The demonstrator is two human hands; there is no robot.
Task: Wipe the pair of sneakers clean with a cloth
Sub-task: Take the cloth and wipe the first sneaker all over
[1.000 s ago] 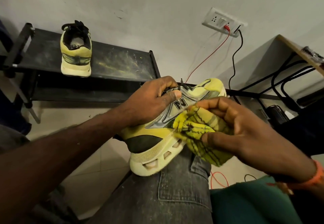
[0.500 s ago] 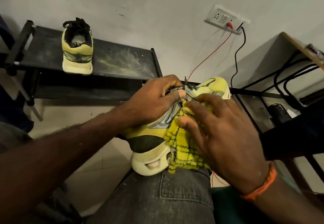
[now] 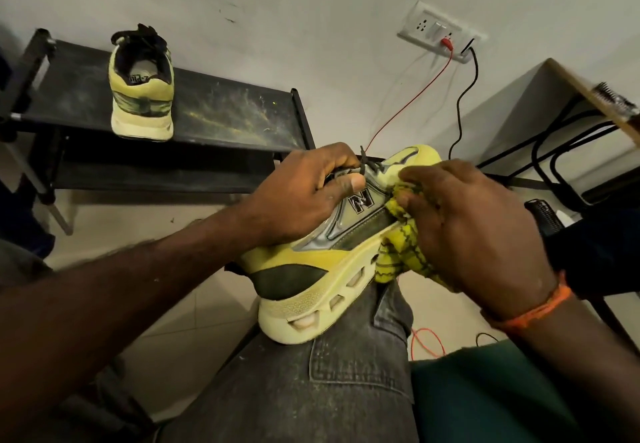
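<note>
Sneaker [image 3: 322, 269] gripped by left fingers [image 3: 341, 160]; right fingers [image 3: 415, 179] pinch cloth [image 3: 398, 252] against it.

Left hand [image 3: 298, 196] covers sneaker [image 3: 332, 269] collar and laces; right hand [image 3: 474, 231] with cloth [image 3: 398, 252] blocks toe-side flank. Heel and rear midsole exposed. Shelf [image 3: 221, 113] open right of second sneaker [image 3: 142, 96]. Cables [image 3: 464, 103] hang behind toe.
</note>
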